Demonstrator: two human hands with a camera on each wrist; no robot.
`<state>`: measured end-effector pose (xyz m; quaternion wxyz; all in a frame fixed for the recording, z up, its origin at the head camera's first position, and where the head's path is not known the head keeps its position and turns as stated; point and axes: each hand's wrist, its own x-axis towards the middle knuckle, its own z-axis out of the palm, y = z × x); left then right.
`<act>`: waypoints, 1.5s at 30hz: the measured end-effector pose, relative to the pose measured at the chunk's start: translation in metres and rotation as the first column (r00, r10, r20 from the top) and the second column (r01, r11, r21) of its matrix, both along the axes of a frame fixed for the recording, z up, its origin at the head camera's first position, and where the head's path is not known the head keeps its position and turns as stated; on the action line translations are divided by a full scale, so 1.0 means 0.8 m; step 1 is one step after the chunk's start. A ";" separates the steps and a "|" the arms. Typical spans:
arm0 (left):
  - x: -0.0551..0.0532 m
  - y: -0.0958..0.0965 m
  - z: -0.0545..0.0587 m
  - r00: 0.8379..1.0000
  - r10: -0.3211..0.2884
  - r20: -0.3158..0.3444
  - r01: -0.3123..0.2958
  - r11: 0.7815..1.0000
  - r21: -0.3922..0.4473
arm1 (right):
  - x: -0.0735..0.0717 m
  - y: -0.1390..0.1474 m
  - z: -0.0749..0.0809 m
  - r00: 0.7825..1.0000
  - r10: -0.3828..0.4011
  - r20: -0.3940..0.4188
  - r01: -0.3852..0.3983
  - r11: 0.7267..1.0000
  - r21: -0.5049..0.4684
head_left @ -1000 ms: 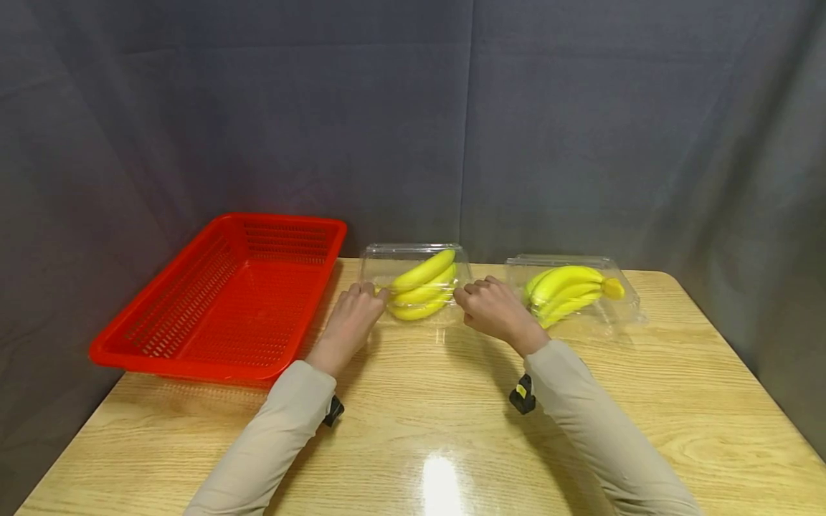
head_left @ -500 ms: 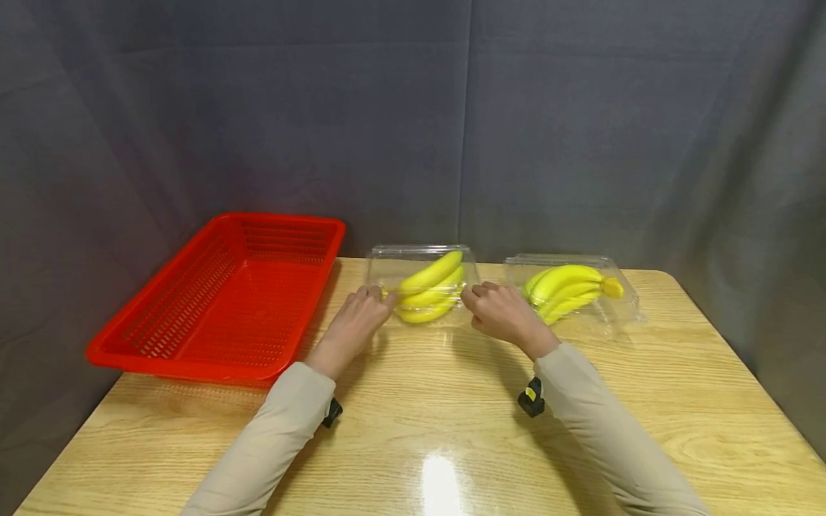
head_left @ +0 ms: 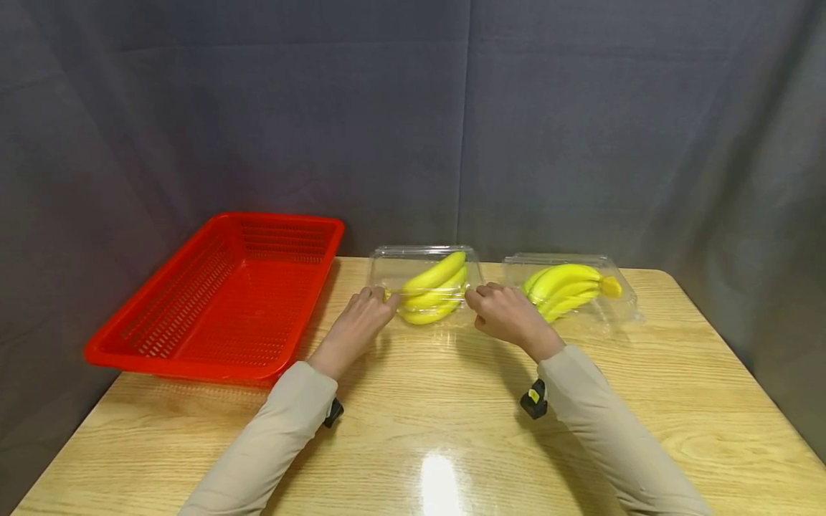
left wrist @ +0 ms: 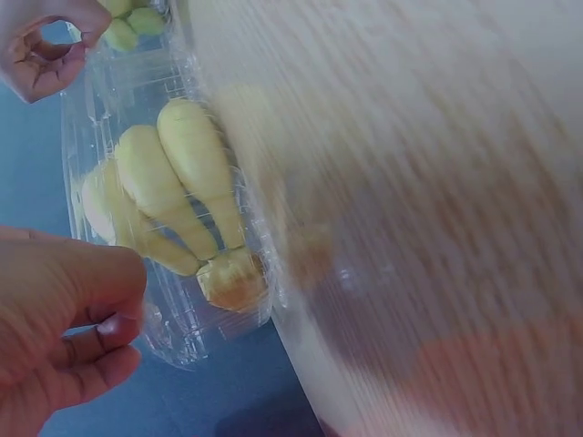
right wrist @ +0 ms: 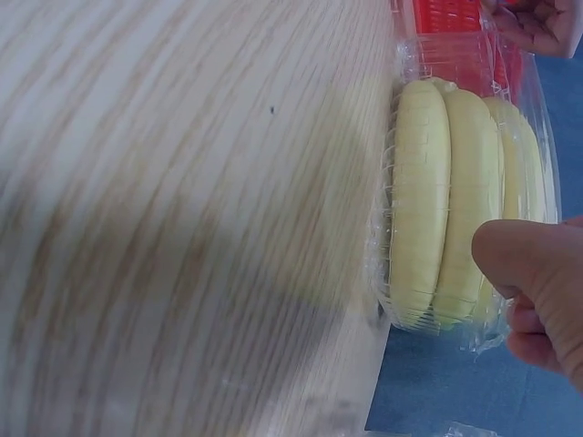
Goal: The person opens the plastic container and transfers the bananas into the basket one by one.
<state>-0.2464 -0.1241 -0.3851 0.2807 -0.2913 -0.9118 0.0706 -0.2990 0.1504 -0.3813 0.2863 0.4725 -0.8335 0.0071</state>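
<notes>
A clear plastic clamshell container [head_left: 388, 266] sits near the table's back edge with a bunch of bananas [head_left: 434, 297] inside. My left hand [head_left: 363, 315] pinches its left end, fingers curled against the thumb, as the left wrist view also shows beside the lid's corner [left wrist: 168, 337]. At the opposite end my right hand [head_left: 506, 314] grips the right edge with thumb and curled fingers. The banana stem [left wrist: 232, 280] points toward the left hand. Just right of the right hand stands a second clamshell [head_left: 622, 304] with another bunch of bananas [head_left: 568, 287] in it.
A red plastic basket [head_left: 293, 355] stands at the left, overhanging the table's side in this view. The wooden table [head_left: 400, 430] ends at a grey curtain [head_left: 400, 129] behind the containers.
Both hands and the clamshell between them have shifted slightly right and a little nearer to me. The second clamshell and the basket have stayed where they were.
</notes>
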 end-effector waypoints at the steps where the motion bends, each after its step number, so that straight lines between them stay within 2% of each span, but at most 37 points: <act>1: 0.000 0.000 0.000 1.000 0.001 0.000 -0.001 1.000 -0.003 | 0.000 0.000 0.000 1.000 0.000 0.001 0.000 1.000 -0.002; 5: -0.002 0.000 0.001 1.000 -0.002 0.010 0.002 1.000 -0.012 | 0.000 0.000 0.002 1.000 0.001 0.003 -0.001 1.000 -0.001; 14: -0.001 0.000 0.008 0.996 0.015 0.089 -0.014 1.000 -0.011 | 0.000 0.004 0.004 0.999 0.036 0.021 -0.036 0.999 0.014; 22: -0.002 -0.001 0.009 1.000 0.000 0.006 0.000 0.997 -0.076 | -0.003 0.009 0.005 0.996 0.078 0.042 -0.079 0.997 0.011; 30: -0.003 -0.005 0.009 1.000 -0.026 0.013 0.027 0.994 -0.101 | -0.006 0.009 0.006 0.991 0.112 0.074 -0.112 0.994 -0.007; 35: -0.004 -0.004 0.010 0.999 -0.030 -0.022 0.027 0.991 -0.133 | -0.007 0.009 0.007 0.992 0.112 0.065 -0.112 0.994 -0.011; 39: -0.006 -0.002 0.009 0.999 -0.027 -0.046 0.020 0.991 -0.133 | -0.007 0.009 0.006 0.994 0.103 0.036 -0.103 0.995 -0.004; 45: -0.006 0.000 0.005 0.999 -0.015 -0.051 0.010 0.994 -0.110 | -0.004 0.007 0.002 0.993 0.089 -0.071 -0.085 0.994 0.063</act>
